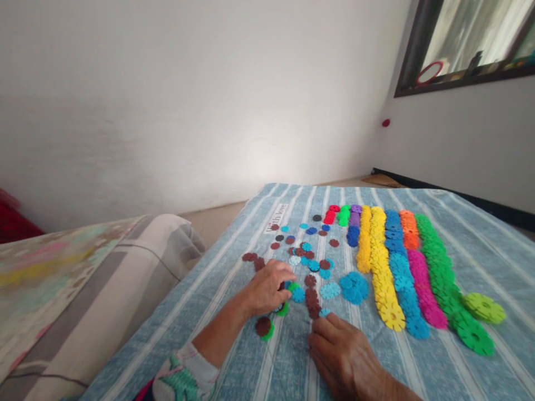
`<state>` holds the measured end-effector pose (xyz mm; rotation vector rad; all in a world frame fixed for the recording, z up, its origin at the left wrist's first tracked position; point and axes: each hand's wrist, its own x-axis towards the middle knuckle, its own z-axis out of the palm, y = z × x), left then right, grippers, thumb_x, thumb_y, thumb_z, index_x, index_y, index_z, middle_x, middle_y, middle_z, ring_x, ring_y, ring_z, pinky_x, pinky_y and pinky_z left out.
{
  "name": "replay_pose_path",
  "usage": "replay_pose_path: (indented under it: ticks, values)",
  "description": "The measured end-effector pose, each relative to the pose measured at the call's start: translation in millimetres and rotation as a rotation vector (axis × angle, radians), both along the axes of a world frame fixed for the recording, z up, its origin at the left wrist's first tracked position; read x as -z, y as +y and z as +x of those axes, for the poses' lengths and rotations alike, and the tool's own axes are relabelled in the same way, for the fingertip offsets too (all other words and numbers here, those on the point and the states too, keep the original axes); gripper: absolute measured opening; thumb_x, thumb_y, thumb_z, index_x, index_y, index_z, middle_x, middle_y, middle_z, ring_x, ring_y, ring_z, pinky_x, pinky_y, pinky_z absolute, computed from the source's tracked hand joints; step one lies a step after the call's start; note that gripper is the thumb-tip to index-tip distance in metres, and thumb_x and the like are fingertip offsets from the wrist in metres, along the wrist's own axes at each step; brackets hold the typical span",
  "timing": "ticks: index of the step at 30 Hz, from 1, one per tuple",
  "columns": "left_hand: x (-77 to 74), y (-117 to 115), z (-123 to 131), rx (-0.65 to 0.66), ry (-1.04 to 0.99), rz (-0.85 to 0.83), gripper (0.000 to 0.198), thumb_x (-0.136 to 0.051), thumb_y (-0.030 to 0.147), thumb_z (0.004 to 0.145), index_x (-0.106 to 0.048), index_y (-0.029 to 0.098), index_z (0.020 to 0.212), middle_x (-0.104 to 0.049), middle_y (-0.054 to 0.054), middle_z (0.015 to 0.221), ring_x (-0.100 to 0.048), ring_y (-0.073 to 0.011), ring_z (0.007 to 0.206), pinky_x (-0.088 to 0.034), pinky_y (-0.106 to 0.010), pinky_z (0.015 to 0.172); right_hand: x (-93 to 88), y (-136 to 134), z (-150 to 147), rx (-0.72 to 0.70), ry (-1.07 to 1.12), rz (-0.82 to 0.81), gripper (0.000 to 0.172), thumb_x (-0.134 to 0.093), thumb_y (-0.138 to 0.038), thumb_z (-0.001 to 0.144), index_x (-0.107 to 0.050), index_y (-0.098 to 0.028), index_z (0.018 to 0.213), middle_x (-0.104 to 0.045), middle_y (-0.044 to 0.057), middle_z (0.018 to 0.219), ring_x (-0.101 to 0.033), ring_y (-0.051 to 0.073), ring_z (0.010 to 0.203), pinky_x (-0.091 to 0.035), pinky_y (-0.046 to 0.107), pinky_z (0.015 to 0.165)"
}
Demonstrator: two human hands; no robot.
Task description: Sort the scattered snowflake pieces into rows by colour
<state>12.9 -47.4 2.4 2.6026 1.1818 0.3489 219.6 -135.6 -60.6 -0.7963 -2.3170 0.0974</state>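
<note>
My left hand [270, 287] reaches over a small cluster of notched plastic discs, its thumb and fingers apart, with a blue disc [298, 294] just beyond the fingertips. Green discs show under and beside that hand. My right hand [346, 353] is closed, fingers curled together, at the near end of a short overlapping row of brown discs [311, 298]. A light-blue disc [325, 313] shows at its fingertips; whatever the fingers pinch is hidden. Left of my left hand lies a brown disc [263, 325] on a green one. Loose brown and blue discs [313, 265] are scattered ahead.
Long overlapping rows of yellow discs [379, 267], blue discs [403, 278], magenta discs [424, 289] and green discs [443, 278] cover the right side of the striped cloth [225, 278]. A blue pile [354, 288] sits nearer the middle. Fabric-covered bedding [154, 250] borders the left.
</note>
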Motion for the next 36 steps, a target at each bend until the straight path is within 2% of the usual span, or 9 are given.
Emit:
replay_pose_path:
  ticks: [10, 15, 18, 22, 26, 29, 31, 33, 36]
  values:
    - [4.4, -1, 5, -0.052, -0.062, -0.036, 0.02, -0.063, 0.014, 0.065, -0.065, 0.019, 0.085, -0.062, -0.005, 0.101, -0.052, -0.0219, 0.098, -0.04, -0.035, 0.091, -7.3, -3, 0, -0.003, 0.023, -0.005, 0.022, -0.043, -0.009, 0.09, -0.046, -0.019, 0.071, -0.053, 0.002, 0.073, -0.047, 0.018, 0.068, -0.034, 0.03, 0.058]
    - [7.5, 3, 3, -0.156, -0.222, -0.076, 0.011, -0.062, 0.01, 0.06, -0.057, 0.016, 0.067, -0.065, -0.003, 0.088, -0.056, -0.0181, 0.091, -0.041, -0.03, 0.087, -10.4, -4, 1, -0.004, 0.027, -0.012, 0.023, -0.042, -0.008, 0.091, -0.047, -0.019, 0.071, -0.053, 0.003, 0.072, -0.048, 0.018, 0.069, -0.035, 0.03, 0.059]
    - [2.1, 4, -1, -0.235, -0.316, -0.14, 0.006, -0.061, 0.014, 0.064, -0.056, 0.016, 0.061, -0.066, -0.001, 0.08, -0.058, -0.0142, 0.077, -0.044, -0.026, 0.078, -11.5, -4, 1, 0.005, 0.015, -0.011, 0.022, -0.043, -0.009, 0.091, -0.048, -0.019, 0.072, -0.053, 0.003, 0.073, -0.048, 0.018, 0.068, -0.035, 0.03, 0.059]
    - [-16.4, 1, -5, -0.326, -0.327, -0.281, 0.009, -0.059, 0.023, 0.07, -0.062, 0.015, 0.067, -0.063, 0.001, 0.066, -0.055, -0.0112, 0.061, -0.041, -0.021, 0.06, -10.8, -5, 2, 0.018, -0.005, -0.006, 0.023, -0.042, -0.009, 0.091, -0.048, -0.02, 0.072, -0.053, 0.003, 0.073, -0.048, 0.018, 0.068, -0.035, 0.03, 0.058]
    - [-34.0, -8, -6, -0.271, -0.275, -0.379, 0.009, -0.06, 0.023, 0.068, -0.061, 0.015, 0.065, -0.058, 0.004, 0.056, -0.05, -0.0089, 0.053, -0.036, -0.019, 0.052, -9.8, -6, 2, 0.024, -0.01, -0.017, 0.024, -0.04, -0.011, 0.092, -0.048, -0.019, 0.072, -0.053, 0.003, 0.073, -0.048, 0.018, 0.069, -0.035, 0.031, 0.059]
    - [-38.5, -16, -4, -0.208, -0.268, -0.544, 0.007, -0.06, 0.023, 0.066, -0.059, 0.015, 0.067, -0.06, 0.004, 0.057, -0.053, -0.0096, 0.054, -0.037, -0.019, 0.052, -10.3, -6, 2, 0.02, -0.005, -0.022, 0.024, -0.039, -0.011, 0.093, -0.048, -0.019, 0.072, -0.052, 0.003, 0.073, -0.048, 0.018, 0.068, -0.035, 0.031, 0.059]
    - [-37.3, -19, -3, -0.172, -0.264, -0.68, 0.009, -0.059, 0.024, 0.067, -0.056, 0.016, 0.066, -0.06, 0.003, 0.056, -0.056, -0.0106, 0.054, -0.039, -0.02, 0.052, -10.7, -6, 2, 0.017, -0.002, -0.021, 0.024, -0.04, -0.011, 0.093, -0.047, -0.019, 0.071, -0.052, 0.002, 0.072, -0.047, 0.018, 0.068, -0.035, 0.03, 0.059]
    - [-33.4, -18, -4, -0.15, -0.249, -0.743, 0.01, -0.059, 0.024, 0.067, -0.055, 0.016, 0.065, -0.06, 0.003, 0.055, -0.057, -0.0107, 0.054, -0.04, -0.019, 0.053, -10.5, -6, 2, 0.02, -0.005, -0.025, 0.024, -0.041, -0.011, 0.093, -0.047, -0.02, 0.071, -0.052, 0.002, 0.072, -0.047, 0.018, 0.068, -0.035, 0.03, 0.059]
    - [-24.5, -10, -9, -0.208, -0.237, -0.632, 0.008, -0.057, 0.022, 0.067, -0.055, 0.016, 0.064, -0.06, 0.003, 0.056, -0.054, -0.0093, 0.053, -0.037, -0.018, 0.051, -9.5, -6, 3, 0.013, -0.011, -0.038, 0.024, -0.041, -0.011, 0.093, -0.047, -0.019, 0.071, -0.052, 0.003, 0.073, -0.047, 0.018, 0.069, -0.035, 0.03, 0.059]
